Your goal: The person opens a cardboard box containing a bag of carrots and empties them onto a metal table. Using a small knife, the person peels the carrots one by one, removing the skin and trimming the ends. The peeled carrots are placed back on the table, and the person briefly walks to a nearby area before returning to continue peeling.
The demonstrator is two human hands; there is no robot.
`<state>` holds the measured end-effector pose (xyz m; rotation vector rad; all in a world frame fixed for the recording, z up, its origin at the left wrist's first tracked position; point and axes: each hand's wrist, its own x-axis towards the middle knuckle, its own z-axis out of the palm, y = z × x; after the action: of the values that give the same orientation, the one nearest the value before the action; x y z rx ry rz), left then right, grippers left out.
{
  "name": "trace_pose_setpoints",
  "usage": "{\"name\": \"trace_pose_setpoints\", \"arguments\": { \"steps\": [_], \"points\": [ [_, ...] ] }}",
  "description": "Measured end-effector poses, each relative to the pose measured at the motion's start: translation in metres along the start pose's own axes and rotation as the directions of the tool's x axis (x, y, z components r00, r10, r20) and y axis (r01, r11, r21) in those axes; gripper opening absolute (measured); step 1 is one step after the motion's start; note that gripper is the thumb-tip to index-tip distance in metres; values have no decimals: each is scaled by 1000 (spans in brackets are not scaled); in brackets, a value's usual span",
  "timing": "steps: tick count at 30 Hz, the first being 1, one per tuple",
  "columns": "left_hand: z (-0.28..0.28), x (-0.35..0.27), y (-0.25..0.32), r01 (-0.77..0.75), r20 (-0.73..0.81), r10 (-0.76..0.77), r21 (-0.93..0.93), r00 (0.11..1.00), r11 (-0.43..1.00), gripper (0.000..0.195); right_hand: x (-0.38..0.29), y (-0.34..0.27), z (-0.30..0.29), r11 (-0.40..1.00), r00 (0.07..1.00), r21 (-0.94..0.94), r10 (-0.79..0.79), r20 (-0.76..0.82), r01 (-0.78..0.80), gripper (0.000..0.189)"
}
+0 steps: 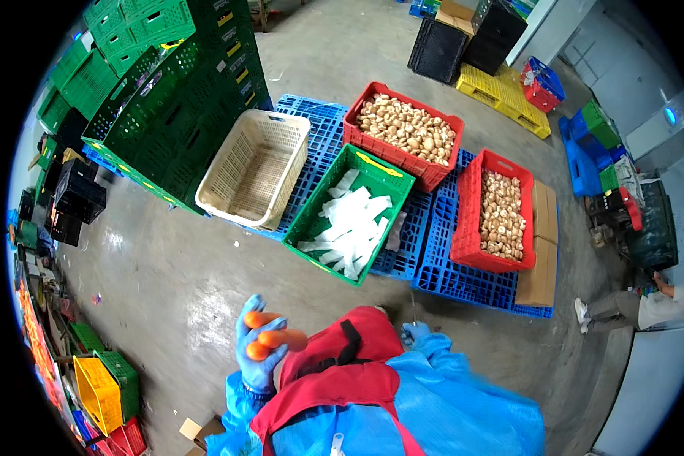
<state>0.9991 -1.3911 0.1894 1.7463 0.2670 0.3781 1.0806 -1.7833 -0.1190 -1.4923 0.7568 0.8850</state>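
In a blue glove, my left hand is raised at my front and holds several orange carrots between its fingers. My right hand, also gloved in blue, is closed around a thin tool, too slim here to name. Ahead of me, a green plastic crate holds a pile of white strips. To its left stands a cream perforated basket with nothing in it. Behind and to the right are red crates full of brown-capped mushrooms.
Blue plastic pallets carry the crates, with cardboard boxes at the right edge. Tall stacks of green crates rise on the left. A person is at the far right. A yellow crate stands at lower left.
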Motion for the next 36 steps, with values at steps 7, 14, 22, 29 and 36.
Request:
{"name": "trace_pose_setpoints", "arguments": {
  "steps": [7,14,22,29,36],
  "points": [
    [-91,-16,-47,181,-508,-237,-158,828,971,55,61,-140,133,748,984,-649,-176,5,138,24],
    [-213,-5,-67,225,-702,-471,-419,534,880,63,152,-186,340,368,914,-851,7,405,374,17],
    [-318,34,-67,-7,-978,-160,-162,135,987,36,107,-230,646,97,786,-869,386,482,485,10],
    [-459,-21,-127,-319,-906,-279,-176,-317,931,71,50,-216,918,158,814,-854,261,520,495,13],
    [-709,-43,-151,-246,-950,-187,-124,-250,961,72,36,-137,1101,141,780,-840,318,539,523,15]
  ]
}}
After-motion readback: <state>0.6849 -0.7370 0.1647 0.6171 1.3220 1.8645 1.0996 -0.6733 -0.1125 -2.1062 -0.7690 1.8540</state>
